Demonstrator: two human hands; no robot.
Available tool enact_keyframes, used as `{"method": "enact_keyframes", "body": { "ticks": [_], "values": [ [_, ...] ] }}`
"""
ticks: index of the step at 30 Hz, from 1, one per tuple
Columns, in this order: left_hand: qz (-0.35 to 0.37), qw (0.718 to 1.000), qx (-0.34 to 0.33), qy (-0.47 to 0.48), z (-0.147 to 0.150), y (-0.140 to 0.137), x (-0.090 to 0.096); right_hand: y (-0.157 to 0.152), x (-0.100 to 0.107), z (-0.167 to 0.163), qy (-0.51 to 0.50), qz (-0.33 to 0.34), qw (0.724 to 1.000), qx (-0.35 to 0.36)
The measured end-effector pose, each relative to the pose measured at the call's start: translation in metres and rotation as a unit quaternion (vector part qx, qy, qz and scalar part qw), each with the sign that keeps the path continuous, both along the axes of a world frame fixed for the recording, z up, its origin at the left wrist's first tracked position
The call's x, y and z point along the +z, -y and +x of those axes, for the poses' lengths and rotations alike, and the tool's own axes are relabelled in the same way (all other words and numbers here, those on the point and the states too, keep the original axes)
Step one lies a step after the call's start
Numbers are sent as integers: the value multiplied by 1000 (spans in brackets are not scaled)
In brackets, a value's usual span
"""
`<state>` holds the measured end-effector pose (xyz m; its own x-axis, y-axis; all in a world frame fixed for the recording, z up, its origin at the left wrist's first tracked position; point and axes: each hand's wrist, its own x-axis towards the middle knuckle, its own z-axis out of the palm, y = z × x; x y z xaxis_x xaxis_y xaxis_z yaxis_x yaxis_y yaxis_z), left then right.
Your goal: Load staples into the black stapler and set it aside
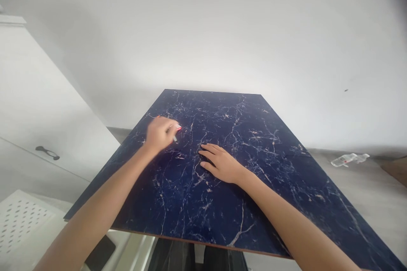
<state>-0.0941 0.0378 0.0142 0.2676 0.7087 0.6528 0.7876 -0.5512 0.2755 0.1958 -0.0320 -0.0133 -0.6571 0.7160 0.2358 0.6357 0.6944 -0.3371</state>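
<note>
My left hand is closed around a small white and red item over the left part of a dark blue, marble-patterned tabletop. Only a bit of that item sticks out past the fingers, and its kind does not show. Motion slightly blurs this hand. Flat on the middle of the tabletop lies my right hand, fingers stretched out and apart, with nothing in it.
Behind the tabletop's far edge rises a white wall. A white cabinet with a dark handle stands left, above a white perforated panel. Clear plastic packaging lies on the floor at right.
</note>
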Motion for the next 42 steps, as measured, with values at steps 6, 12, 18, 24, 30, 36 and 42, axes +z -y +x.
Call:
{"method": "enact_keyframes", "body": {
  "ticks": [6,12,18,24,30,36,42],
  "values": [
    [22,936,211,281,-103,-50,-14,-1,-4,2,-2,3,1000,-4],
    [-239,942,60,228,-78,-79,-32,0,-5,0,0,9,1000,-4],
    [-248,955,13,162,-33,-57,-31,-5,-3,0,-29,12,999,-14],
    [-267,954,-123,57,26,-4,-20,-17,-7,1,-139,42,985,-95],
    [-223,958,-179,-9,49,17,-14,-12,-4,0,-128,79,986,-73],
    [-193,973,-99,-74,43,15,-12,6,9,-2,-87,51,994,33],
    [-246,963,-98,-41,33,10,-6,9,13,-4,-19,-37,998,49]
  ]
}}
